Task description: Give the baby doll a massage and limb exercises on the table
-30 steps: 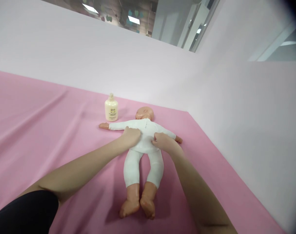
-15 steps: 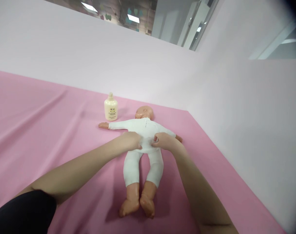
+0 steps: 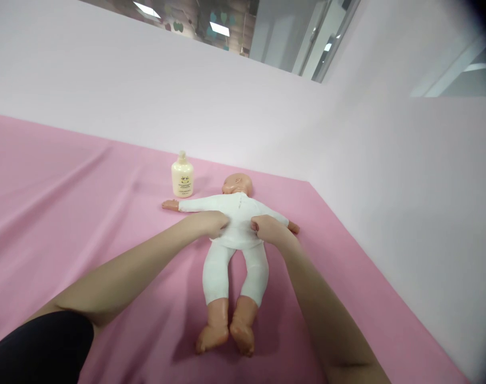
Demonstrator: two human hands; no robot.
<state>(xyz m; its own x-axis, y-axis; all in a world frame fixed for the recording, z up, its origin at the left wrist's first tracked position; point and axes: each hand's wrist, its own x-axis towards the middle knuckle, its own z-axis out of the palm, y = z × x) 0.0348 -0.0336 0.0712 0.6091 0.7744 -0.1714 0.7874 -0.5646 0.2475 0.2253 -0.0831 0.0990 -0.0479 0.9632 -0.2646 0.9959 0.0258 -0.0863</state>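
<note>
A baby doll [image 3: 235,274] in a white long-sleeved top and white leggings lies stretched out on a pink surface, arms spread wide and bare feet toward me. Its head is turned to one side, with an ear showing. My left hand [image 3: 215,223] rests at the left side of the doll's torso, fingers curled in. Opposite it, my right hand [image 3: 267,228] touches the right side of the torso, also with curled fingers. Whether either hand pinches any cloth is hidden. The middle of the white top shows between the two hands.
Beyond the doll's left-hand arm stands a cream-coloured lotion bottle [image 3: 182,180] with a printed label. The pink cover [image 3: 86,192] has folds on the left. White walls [image 3: 210,106] rise behind and to the right, with a window [image 3: 294,37] above.
Both hands have shifted slightly up the torso and outward toward its sides. Their fingers are more tightly curled. More of the top's lower edge shows. The doll and bottle stay put.
</note>
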